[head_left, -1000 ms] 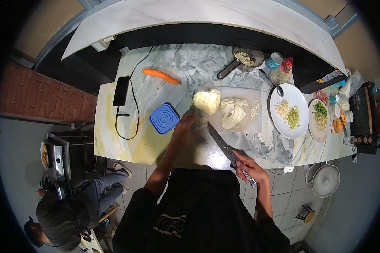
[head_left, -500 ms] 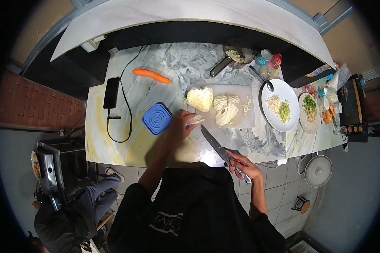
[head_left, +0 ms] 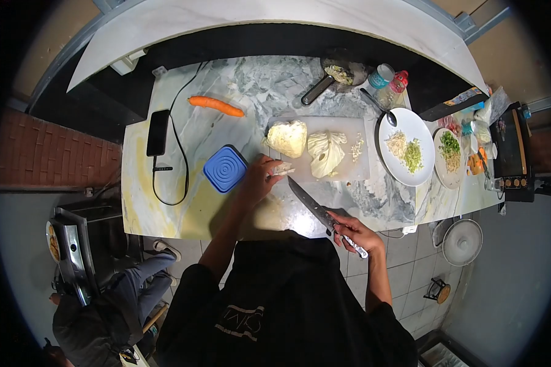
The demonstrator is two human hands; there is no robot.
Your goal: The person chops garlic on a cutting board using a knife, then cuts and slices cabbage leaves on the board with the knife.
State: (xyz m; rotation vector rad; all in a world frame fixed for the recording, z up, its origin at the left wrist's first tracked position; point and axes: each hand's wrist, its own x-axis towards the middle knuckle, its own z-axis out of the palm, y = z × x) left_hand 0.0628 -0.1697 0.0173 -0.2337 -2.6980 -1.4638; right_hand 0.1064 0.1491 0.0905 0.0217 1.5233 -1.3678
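My left hand [head_left: 261, 180] is closed around a small pale, whitish piece of food [head_left: 281, 169] whose kind I cannot make out, at the lower left corner of the white cutting board [head_left: 355, 170]. My right hand [head_left: 357, 237] grips a kitchen knife [head_left: 311, 204] by its patterned handle, in front of the counter edge. The dark blade points up and left, its tip close below the pale piece. On the board lie a cabbage chunk [head_left: 287, 139], loose cabbage leaves [head_left: 326, 153] and small chopped bits [head_left: 357, 148].
A blue square-lidded container [head_left: 225, 169], a carrot [head_left: 216, 106] and a phone [head_left: 158, 133] on a cable lie leftward. Rightward are a white plate [head_left: 422, 170] of chopped food, a spoon [head_left: 390, 116], a second plate [head_left: 449, 174] and a pan [head_left: 317, 92]. Another person [head_left: 107, 315] sits lower left.
The view has shifted slightly. Both hands stay nearly in place, the left still holding the pale piece and the right the knife.
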